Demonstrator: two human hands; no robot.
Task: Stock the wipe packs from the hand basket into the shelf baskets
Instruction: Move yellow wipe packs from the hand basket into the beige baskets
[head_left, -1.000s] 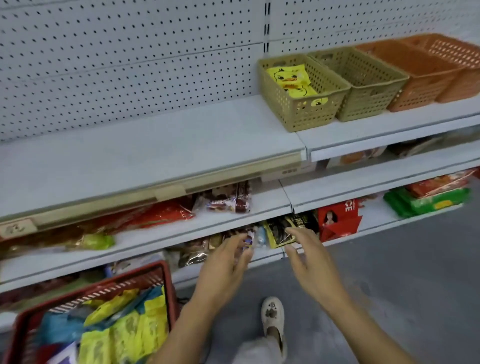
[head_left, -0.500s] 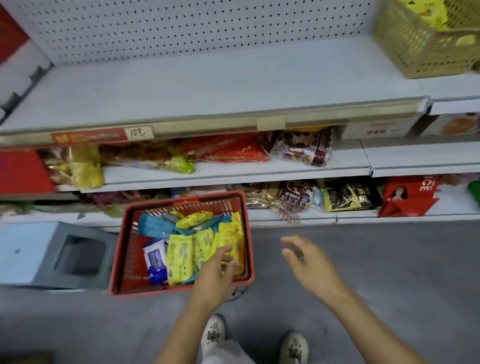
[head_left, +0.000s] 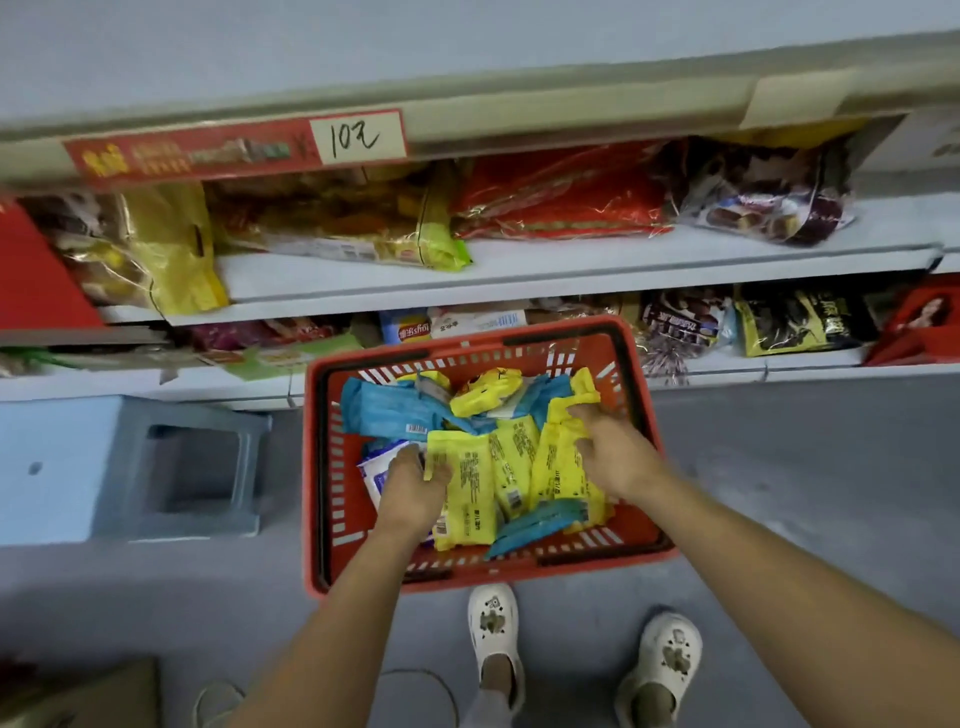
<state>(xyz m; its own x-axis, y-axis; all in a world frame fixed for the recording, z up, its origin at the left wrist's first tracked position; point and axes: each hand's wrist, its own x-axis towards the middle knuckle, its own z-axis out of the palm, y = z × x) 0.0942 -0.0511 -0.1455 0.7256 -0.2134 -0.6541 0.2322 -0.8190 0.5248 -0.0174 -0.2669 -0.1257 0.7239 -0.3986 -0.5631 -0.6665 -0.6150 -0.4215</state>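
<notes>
Lying in a loose heap, the wipe packs (head_left: 511, 467) fill the red hand basket (head_left: 467, 345) on the floor. The left hand (head_left: 413, 486) curls its fingers over the top corner of one yellow pack (head_left: 467, 499); the right hand (head_left: 610, 449) closes on the crinkled top of a second yellow pack (head_left: 563, 467) by the basket's right wall. These look light and soft, the film slick and apt to slide out of a bunch, so a hold across the middle of the body seems surer than one on the end seal. Snack bags (head_left: 561, 202) crowd the lower shelves behind, a grey stool (head_left: 135, 431) stands to the left, and the shelf baskets are out of sight
</notes>
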